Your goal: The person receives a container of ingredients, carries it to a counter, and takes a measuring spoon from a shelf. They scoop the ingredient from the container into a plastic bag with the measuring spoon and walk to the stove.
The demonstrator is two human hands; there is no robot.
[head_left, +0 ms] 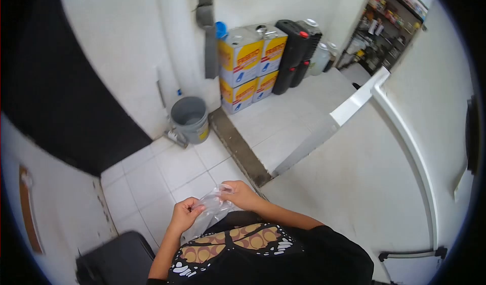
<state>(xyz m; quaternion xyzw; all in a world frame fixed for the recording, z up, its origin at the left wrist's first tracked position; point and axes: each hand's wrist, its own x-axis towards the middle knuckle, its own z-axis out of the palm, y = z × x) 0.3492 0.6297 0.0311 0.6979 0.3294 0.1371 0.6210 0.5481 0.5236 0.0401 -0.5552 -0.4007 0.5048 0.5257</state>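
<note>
A clear plastic bag [211, 210] is stretched between my two hands, close in front of my body. My left hand [184, 215] pinches one side of it between thumb and fingers. On the other side, my right hand [240, 194] grips the bag near its upper edge. The lower part of the bag hangs down toward my black shirt [314, 254]. Whether anything is inside the bag I cannot tell.
A grey bucket [191, 118] stands on the white tiled floor by a raised step [238, 146]. Beyond are stacked yellow-and-white cans [239, 62] and black jugs [294, 45]. A white half-wall [354, 194] is at right, a black chair [119, 257] at lower left.
</note>
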